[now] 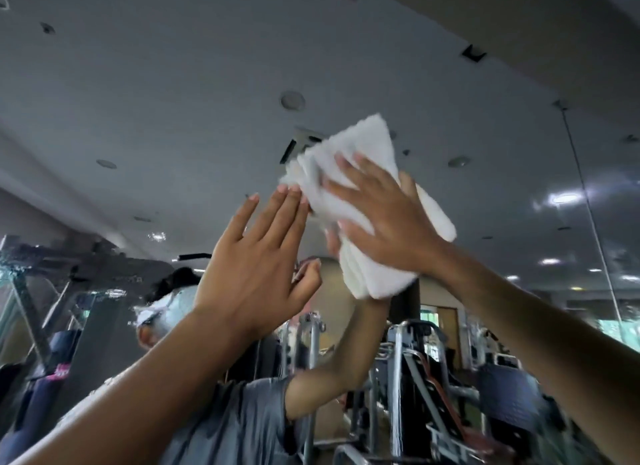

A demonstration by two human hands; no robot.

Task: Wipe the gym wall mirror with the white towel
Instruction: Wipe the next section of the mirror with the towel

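The gym wall mirror (173,125) fills the view and reflects the ceiling, the gym and me. A folded white towel (363,149) lies flat against the glass, high up and right of centre. My right hand (388,218) presses on it with straight, spread fingers. My left hand (256,260) is raised beside the towel's left edge, fingers straight, their tips at the towel's lower left corner. Part of the towel is hidden under my right hand.
A vertical mirror seam (588,215) runs down the right side. Reflected weight machines (408,367) and seats stand low in the glass. Smears and droplets (20,256) mark the mirror at the left. My reflection (180,312) shows under my left arm.
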